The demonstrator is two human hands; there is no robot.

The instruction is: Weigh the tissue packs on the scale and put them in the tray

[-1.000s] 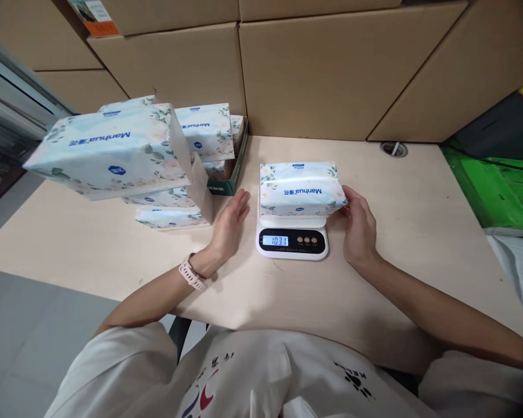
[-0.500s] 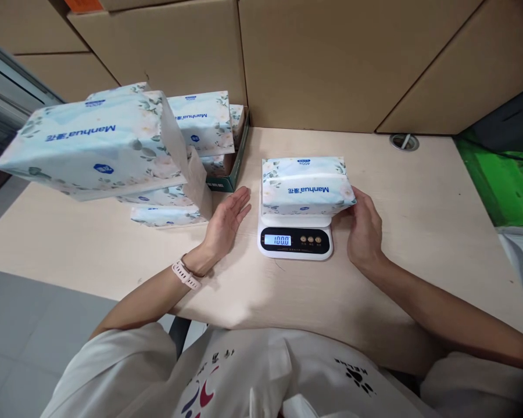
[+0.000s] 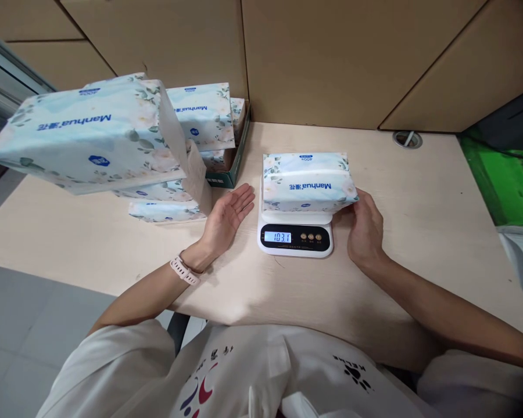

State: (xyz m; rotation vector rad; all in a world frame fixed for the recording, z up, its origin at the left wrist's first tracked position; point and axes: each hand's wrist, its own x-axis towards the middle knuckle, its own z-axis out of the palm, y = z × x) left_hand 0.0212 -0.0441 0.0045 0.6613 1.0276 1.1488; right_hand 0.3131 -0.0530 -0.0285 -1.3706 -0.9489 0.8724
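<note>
Far to the left of the white digital scale (image 3: 295, 239) I see a tall pile of Manhua tissue packs (image 3: 78, 136), with blue letters, pink flowers and green leaves on them. The packs in it do not line up well. Behind and left of the scale, a dark green box (image 3: 222, 179) holds more of these packs. Closer in, just left of the scale, is the person's left hand (image 3: 229, 215). Its palm is turned up, its fingers are stretched out with nothing in them, and a pale pink strap (image 3: 184, 271) goes round the wrist. On top of the scale sits one tissue pack (image 3: 308, 183), lying flat and poking out past the scale's right side. The little lit screen (image 3: 278, 237) at the front of the scale says 103.1. Just right of the scale, the right hand (image 3: 366, 229) is by the pack's near right corner, with its fingers a bit bent. The pack hides the fingertips, so I can't tell if they hold it. Far behind the scale, to the right, there is a round cable hole (image 3: 407, 139) in the pale table (image 3: 431, 197). Big cardboard boxes (image 3: 314, 64) stand behind the scale like a wall.
</note>
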